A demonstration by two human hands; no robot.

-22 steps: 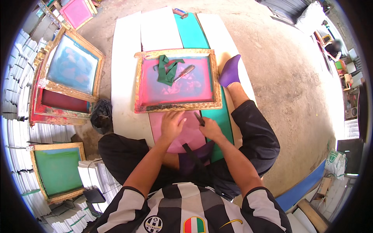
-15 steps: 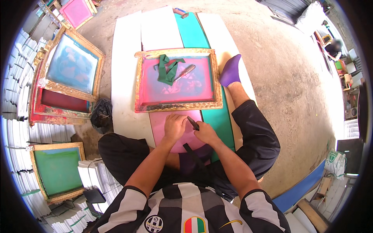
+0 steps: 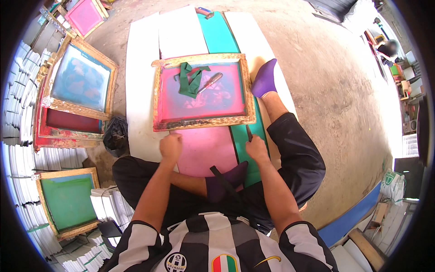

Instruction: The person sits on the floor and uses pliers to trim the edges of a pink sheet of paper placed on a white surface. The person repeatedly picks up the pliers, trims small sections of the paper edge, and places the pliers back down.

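Dark tool (image 3: 249,133) in hand before a wooden frame (image 3: 204,122)

A green cloth (image 3: 188,88) and a screwdriver (image 3: 215,78) lie inside the frame, partly covering its screen. A purple-socked foot (image 3: 264,78) rests just beside its right rail; framed screens (image 3: 81,79) stand to the left. The left hand (image 3: 171,146) is curled into a fist, its inside hidden; the right hand (image 3: 257,148) grips the tool, tip forward. The frame lies on boards (image 3: 206,152) just ahead of both hands.
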